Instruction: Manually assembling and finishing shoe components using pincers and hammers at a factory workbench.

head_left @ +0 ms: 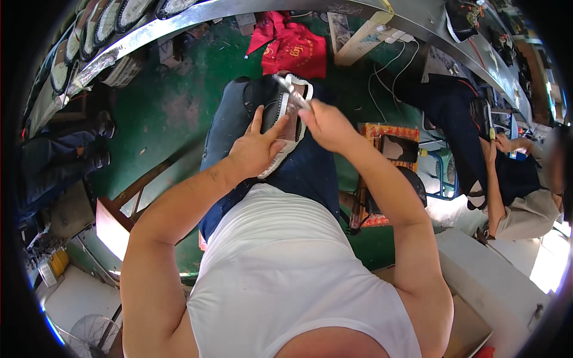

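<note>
Shoe (290, 122) is lying lengthwise across the lap, on dark blue trousers (224, 122), with what looks like the brown underside facing up and a white stitched strip round the edge. The left hand (256, 146) is on top of it, fingers spread wide and pressing down, not wrapped round it. The right hand (328, 126) is closed round a shiny metal tool (292, 92) over the far end. Can't tell if the tool is touching, that bit's blurry.

As for handling, I'd guess it's pretty light, stiffish along the brown base and softer in the black sides, so those could squash. Doesn't look fragile or slippery to me. I'd hold it flat by the base near the middle and keep fingers off the strip where the tool is.

Count: one shoe on the lap, one tool, two hands on the job. At least six more in the row of shoes (132, 13) on the metal bench (149, 33), plus one black shoe (458, 24) at its right end. One red cloth (295, 53) on the floor, one fan (92, 331), one co-worker (525, 215) on the right.
</note>
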The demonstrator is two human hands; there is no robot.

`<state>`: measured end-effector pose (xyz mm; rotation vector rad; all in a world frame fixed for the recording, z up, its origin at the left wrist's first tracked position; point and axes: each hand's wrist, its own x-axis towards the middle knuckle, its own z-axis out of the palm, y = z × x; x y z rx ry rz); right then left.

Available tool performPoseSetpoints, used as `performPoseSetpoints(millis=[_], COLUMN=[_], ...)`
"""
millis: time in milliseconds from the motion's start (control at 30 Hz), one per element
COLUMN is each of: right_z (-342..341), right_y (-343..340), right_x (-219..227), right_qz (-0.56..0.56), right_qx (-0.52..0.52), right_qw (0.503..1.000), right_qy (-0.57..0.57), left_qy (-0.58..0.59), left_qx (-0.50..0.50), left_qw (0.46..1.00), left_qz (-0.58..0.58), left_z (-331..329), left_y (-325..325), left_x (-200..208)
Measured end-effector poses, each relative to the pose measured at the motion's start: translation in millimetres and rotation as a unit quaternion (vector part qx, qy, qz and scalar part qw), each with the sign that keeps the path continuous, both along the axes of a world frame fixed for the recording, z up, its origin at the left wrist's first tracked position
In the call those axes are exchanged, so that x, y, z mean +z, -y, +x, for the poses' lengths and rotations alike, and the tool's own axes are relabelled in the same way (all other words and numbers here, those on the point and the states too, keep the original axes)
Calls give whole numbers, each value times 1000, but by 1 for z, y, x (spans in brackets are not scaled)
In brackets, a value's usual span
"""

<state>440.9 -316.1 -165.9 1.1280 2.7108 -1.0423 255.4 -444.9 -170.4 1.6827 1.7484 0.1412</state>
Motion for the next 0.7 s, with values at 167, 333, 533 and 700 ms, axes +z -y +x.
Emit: performPoseSetpoints(millis=[167,333,533,700], right_z=[14,24,21,19], right_y=[18,27,54,73], right_x=[-5,14,23,16], right_qz=[7,-92,-125,-94], right_qx=[7,-23,24,18], right_qw=[1000,995,991,995], right_qy=[18,29,34,-17], left_qy=[-35,220,254,286], left_qx=[-35,344,303,286], left_qw=[999,913,918,914], left_qz=[-1,-19,25,1], left_z=[0,11,8,6], left_y=[8,47,57,59], left_x=[1,-30,-42,-51])
